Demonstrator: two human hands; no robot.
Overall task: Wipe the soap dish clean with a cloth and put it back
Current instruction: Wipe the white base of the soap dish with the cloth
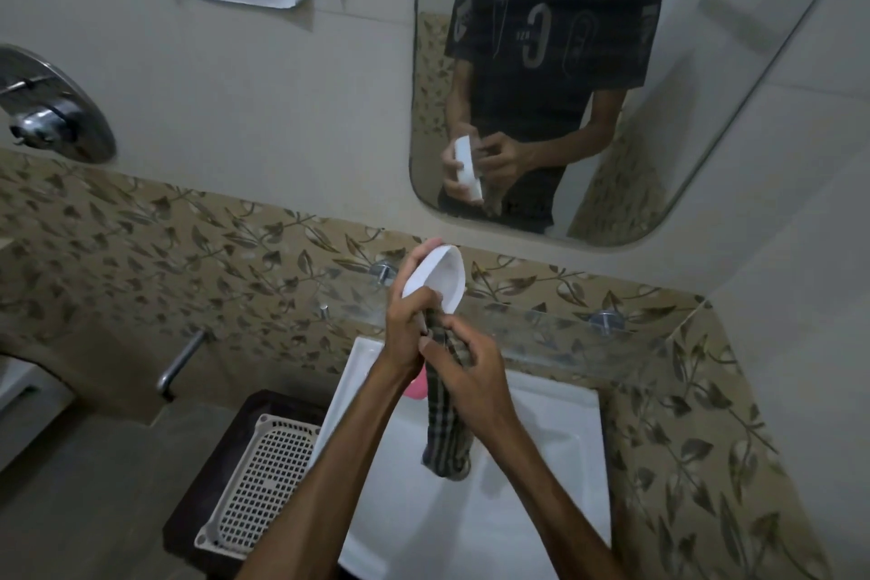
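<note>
At the centre of the frame, the left hand (407, 334) has its grip round the white soap dish (440, 277), held above the sink (541, 429); the right hand (471, 372) grips the checked cloth (447, 438) against it. Wiping looks underway; putting the dish back remains.

One soap dish (438, 276), one cloth (447, 419).

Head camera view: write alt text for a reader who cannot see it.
Over a white sink, the left hand holds a white soap dish tilted on edge while the right hand grips a dark checked cloth that hangs toward the basin. A wall mirror above reflects the person; a white perforated tray lies left of the sink.
</note>
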